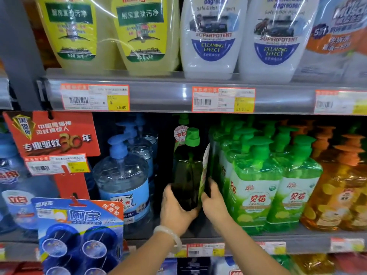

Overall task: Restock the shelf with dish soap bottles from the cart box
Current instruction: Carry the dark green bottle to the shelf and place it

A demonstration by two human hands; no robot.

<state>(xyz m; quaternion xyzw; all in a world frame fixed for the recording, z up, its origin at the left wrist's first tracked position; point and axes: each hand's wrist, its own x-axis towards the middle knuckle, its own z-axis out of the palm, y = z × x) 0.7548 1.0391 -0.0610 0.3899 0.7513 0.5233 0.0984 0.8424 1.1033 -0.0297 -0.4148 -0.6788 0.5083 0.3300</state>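
While both hands clamped its lower body, left hand (175, 209) and right hand (213, 201), the dark green bottle (186, 171) stood upright near the shelf (278, 238) front edge.

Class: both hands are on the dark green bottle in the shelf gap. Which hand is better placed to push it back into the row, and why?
Left. The left hand wraps the bottle low on its open side and can push it back. The right hand is wedged between it and the green pump bottles.
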